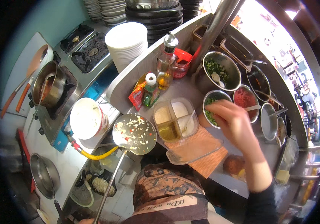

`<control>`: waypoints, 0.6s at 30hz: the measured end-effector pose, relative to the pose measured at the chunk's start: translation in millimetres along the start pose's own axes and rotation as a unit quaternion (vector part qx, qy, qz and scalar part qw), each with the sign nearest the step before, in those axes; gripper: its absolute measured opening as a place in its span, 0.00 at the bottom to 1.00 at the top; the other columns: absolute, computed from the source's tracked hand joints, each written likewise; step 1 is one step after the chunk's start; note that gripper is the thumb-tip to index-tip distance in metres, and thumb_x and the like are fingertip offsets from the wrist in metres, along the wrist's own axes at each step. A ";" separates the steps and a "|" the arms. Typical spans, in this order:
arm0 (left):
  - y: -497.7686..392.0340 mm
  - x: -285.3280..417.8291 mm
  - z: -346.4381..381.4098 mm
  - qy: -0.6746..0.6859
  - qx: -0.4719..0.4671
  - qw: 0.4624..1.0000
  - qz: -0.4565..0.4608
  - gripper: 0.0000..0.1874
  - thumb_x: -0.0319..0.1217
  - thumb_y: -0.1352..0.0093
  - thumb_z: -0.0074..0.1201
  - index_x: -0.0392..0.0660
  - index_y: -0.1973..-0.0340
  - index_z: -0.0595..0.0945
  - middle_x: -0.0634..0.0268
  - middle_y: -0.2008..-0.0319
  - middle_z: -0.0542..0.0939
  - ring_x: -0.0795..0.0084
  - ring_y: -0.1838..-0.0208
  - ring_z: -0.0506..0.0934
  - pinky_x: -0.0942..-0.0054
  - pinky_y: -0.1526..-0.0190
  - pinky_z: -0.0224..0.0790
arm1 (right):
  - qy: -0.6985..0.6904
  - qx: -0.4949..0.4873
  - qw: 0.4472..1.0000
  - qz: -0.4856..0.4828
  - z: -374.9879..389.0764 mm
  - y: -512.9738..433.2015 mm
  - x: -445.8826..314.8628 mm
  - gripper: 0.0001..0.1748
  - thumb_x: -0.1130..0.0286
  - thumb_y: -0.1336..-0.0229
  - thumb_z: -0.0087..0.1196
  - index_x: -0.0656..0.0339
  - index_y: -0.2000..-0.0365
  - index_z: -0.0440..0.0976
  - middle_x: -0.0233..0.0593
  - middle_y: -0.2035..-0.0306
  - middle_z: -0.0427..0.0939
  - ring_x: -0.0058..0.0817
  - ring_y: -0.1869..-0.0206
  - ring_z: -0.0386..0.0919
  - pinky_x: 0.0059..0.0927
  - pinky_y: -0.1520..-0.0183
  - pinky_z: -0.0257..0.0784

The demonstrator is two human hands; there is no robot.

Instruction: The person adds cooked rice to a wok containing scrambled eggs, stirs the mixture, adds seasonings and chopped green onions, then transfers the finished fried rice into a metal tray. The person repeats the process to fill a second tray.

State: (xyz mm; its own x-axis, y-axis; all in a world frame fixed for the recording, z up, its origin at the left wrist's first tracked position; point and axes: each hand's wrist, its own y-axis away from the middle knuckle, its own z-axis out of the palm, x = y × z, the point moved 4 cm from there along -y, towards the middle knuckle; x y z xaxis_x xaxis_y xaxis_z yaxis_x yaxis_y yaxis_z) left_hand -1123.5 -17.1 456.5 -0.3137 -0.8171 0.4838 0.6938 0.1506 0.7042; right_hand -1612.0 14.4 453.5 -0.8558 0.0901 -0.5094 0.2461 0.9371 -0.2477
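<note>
My right hand [228, 117] reaches over a metal bowl of chopped greens [211, 105], its fingertips at the greens; whether they pinch any is hidden. At the bottom edge my left hand [89, 221] shows only in part, around the handle of a round metal ladle [136, 134]. White and red chopped bits lie in the ladle's wide bowl. Between the ladle and the greens stands a clear four-part seasoning box [176, 119] with white and tan powders and a yellowish-green one. Its clear lid [195, 152] lies on an orange cloth [209, 161].
A larger metal pot of greens [221, 71], a bowl of red minced food [245, 99] and several other bowls line the right. Behind are an oil bottle [165, 68] and white bowls [126, 42]. A white tub [85, 119] stands left, near a saucepan [49, 86] on a gas stove.
</note>
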 end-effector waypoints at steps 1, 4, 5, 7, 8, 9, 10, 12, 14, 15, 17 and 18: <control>-0.7 2.7 3.0 -0.012 -0.006 1.000 -0.007 0.20 0.36 0.40 0.61 0.38 0.66 0.66 0.63 0.88 0.70 0.75 0.90 0.68 0.78 0.89 0.58 | 0.030 -0.063 0.997 -0.018 19.5 -21.6 8.4 0.14 0.79 0.56 0.56 0.63 0.63 0.76 0.43 0.64 0.76 0.43 0.60 0.74 0.37 0.57 0.72; -5.5 7.8 12.7 -0.048 -0.013 0.999 -0.019 0.20 0.37 0.39 0.60 0.38 0.67 0.67 0.64 0.89 0.70 0.76 0.91 0.67 0.78 0.89 0.58 | 0.234 -0.244 0.938 -0.083 56.5 -39.3 26.5 0.09 0.76 0.56 0.53 0.63 0.69 0.75 0.43 0.67 0.75 0.41 0.59 0.73 0.37 0.53 0.70; -6.1 7.9 17.4 -0.060 -0.010 0.998 -0.025 0.20 0.38 0.39 0.59 0.38 0.67 0.67 0.65 0.89 0.69 0.76 0.91 0.66 0.78 0.89 0.58 | 0.284 -0.286 0.912 -0.080 67.2 -39.1 34.7 0.09 0.76 0.55 0.51 0.63 0.70 0.75 0.43 0.67 0.75 0.40 0.59 0.73 0.36 0.53 0.70; -6.5 9.1 24.3 -0.067 0.026 0.997 -0.010 0.20 0.40 0.39 0.59 0.38 0.68 0.67 0.65 0.89 0.69 0.76 0.91 0.66 0.79 0.89 0.57 | 0.208 -0.290 0.928 -0.109 75.1 -32.9 38.4 0.09 0.75 0.55 0.50 0.62 0.70 0.75 0.42 0.68 0.74 0.39 0.60 0.73 0.35 0.54 0.70; -5.7 10.3 26.5 -0.063 0.059 0.996 0.010 0.21 0.41 0.39 0.59 0.38 0.68 0.67 0.65 0.89 0.69 0.77 0.91 0.66 0.79 0.89 0.56 | 0.197 -0.312 0.925 -0.097 77.0 -28.9 42.4 0.09 0.75 0.55 0.50 0.61 0.70 0.75 0.41 0.68 0.74 0.38 0.60 0.73 0.34 0.55 0.70; -4.8 12.0 27.3 -0.060 0.092 0.994 0.029 0.22 0.43 0.39 0.59 0.38 0.68 0.67 0.65 0.89 0.69 0.77 0.90 0.66 0.79 0.89 0.56 | 0.164 -0.252 0.944 -0.138 73.2 -27.4 39.5 0.08 0.75 0.55 0.50 0.61 0.70 0.75 0.41 0.69 0.74 0.37 0.60 0.73 0.34 0.55 0.70; -4.4 11.9 30.0 -0.079 0.087 0.993 0.020 0.23 0.44 0.40 0.59 0.38 0.69 0.68 0.65 0.88 0.69 0.77 0.90 0.65 0.79 0.89 0.55 | 0.161 -0.203 0.953 -0.155 69.4 -27.9 39.7 0.08 0.75 0.55 0.50 0.61 0.71 0.75 0.41 0.69 0.74 0.36 0.60 0.73 0.33 0.56 0.71; -4.7 13.6 32.1 -0.117 0.075 0.990 0.003 0.24 0.46 0.41 0.60 0.37 0.70 0.69 0.66 0.88 0.70 0.77 0.90 0.65 0.79 0.89 0.53 | 0.206 -0.118 0.950 -0.204 63.4 -29.4 38.2 0.07 0.74 0.55 0.50 0.61 0.72 0.75 0.40 0.70 0.73 0.36 0.61 0.74 0.32 0.57 0.71; -5.6 14.3 31.9 -0.088 0.077 0.992 -0.045 0.25 0.47 0.42 0.61 0.37 0.71 0.70 0.66 0.88 0.70 0.77 0.90 0.65 0.80 0.88 0.52 | 0.230 -0.234 0.928 -0.177 71.5 -30.0 44.0 0.08 0.74 0.54 0.50 0.61 0.71 0.75 0.40 0.69 0.73 0.36 0.61 0.74 0.32 0.57 0.71; -6.2 14.8 32.7 -0.075 0.078 0.992 -0.070 0.25 0.48 0.43 0.61 0.37 0.71 0.70 0.67 0.87 0.71 0.78 0.90 0.65 0.80 0.88 0.52 | 0.248 -0.279 0.913 -0.163 74.3 -29.8 46.2 0.08 0.74 0.54 0.49 0.61 0.70 0.75 0.40 0.69 0.73 0.36 0.61 0.74 0.32 0.57 0.71; -8.3 20.1 36.0 -0.073 0.089 0.991 -0.062 0.25 0.46 0.43 0.61 0.37 0.71 0.70 0.67 0.87 0.71 0.78 0.90 0.65 0.80 0.88 0.52 | 0.144 -0.278 0.928 -0.204 71.0 -26.4 39.1 0.12 0.76 0.59 0.55 0.63 0.68 0.75 0.40 0.69 0.73 0.36 0.64 0.74 0.32 0.59 0.72; -9.1 22.4 38.6 -0.071 0.094 0.991 -0.058 0.24 0.45 0.43 0.61 0.36 0.70 0.70 0.67 0.87 0.71 0.78 0.90 0.66 0.80 0.88 0.53 | 0.104 -0.282 0.931 -0.207 70.4 -24.4 37.3 0.13 0.75 0.59 0.55 0.64 0.67 0.76 0.40 0.68 0.73 0.36 0.64 0.74 0.32 0.59 0.72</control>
State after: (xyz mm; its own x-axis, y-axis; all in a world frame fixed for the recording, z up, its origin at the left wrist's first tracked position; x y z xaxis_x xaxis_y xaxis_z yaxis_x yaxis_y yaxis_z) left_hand -1161.8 -15.3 481.0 -0.4813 -0.7503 0.4531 0.5194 0.1722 0.8370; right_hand -1617.9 -28.8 382.5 -0.9082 -0.3096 -0.2815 -0.3521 0.9289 0.1143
